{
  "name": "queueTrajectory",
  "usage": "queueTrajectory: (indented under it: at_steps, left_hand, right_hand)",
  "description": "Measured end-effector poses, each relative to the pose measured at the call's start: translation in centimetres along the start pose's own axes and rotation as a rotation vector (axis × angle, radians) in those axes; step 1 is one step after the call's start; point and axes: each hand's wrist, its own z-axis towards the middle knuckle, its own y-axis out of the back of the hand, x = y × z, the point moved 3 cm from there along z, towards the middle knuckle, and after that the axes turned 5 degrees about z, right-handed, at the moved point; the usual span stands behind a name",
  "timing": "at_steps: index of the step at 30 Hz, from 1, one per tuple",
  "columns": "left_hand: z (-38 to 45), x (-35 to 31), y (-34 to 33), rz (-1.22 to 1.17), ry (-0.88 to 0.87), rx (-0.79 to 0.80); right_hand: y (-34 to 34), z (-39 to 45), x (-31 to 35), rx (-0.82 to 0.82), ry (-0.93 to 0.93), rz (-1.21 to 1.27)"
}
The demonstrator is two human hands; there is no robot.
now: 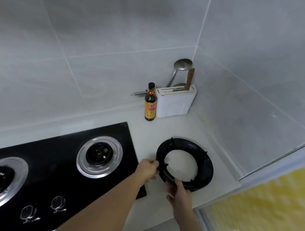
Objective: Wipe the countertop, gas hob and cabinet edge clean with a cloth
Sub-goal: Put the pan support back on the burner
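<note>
Currently, both hands grip the pan support ring (185, 164), lower right of frame, on the table (166, 132): left hand (148, 170) fingers pinch its left rim, right hand (178, 191) its near rim, right of the gas hob (63, 173).

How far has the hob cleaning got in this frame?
Done: the black pan support ring is off the right burner and lies on the countertop beside the gas hob. In hand: the left hand and right hand both grip the ring's near edge. Left: no cloth is in view, so wiping the hob, countertop and cabinet edge seems not yet begun.
</note>
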Motion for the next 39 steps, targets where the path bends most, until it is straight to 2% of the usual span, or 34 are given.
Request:
queueTrajectory:
  at_steps: [3, 6, 10, 14, 19, 24, 27, 35, 39]
  left_hand:
    - [0.1, -0.9, 0.5, -0.045, -0.012, 0.03]
    - [-1.0, -1.1, 2.4, -0.097, -0.031, 0.05]
    - [-2.1, 0.9, 7.6, -0.307, -0.043, -0.047]
    - [-3.2, 5.4, 13.1, -0.438, -0.035, -0.225]
    - [-4.3, 13.1, 18.0, -0.513, 0.152, -0.402]
    - [-4.1, 17.4, 19.4, -0.605, 0.272, -0.466]
    - [-3.8, 18.6, 19.4, -0.658, 0.328, -0.45]
    - [-2.1, 18.9, 19.4, -0.701, 0.405, -0.452]
    - [-1.9, 18.3, 19.3, -0.685, 0.411, -0.481]
  right_hand:
    - [0.2, 0.2, 0.5, 0.025, 0.1, 0.042]
    - [-0.6, -0.4, 1.0, 0.07, 0.201, -0.021]
    - [-5.6, -1.7, 2.0, 0.248, 0.316, -0.169]
    - [-11.7, -1.6, -0.1, 0.492, 0.207, -0.288]
    - [-18.0, -0.9, -7.0, 0.642, -0.038, -0.382]
    - [-20.4, -0.8, -10.9, 0.685, -0.151, -0.45]
    - [-20.9, -0.6, -12.0, 0.667, -0.179, -0.48]
    - [-21.3, 0.3, -13.0, 0.525, -0.297, -0.448]
    - [-21.1, 0.1, -12.7, 0.525, -0.387, -0.367]
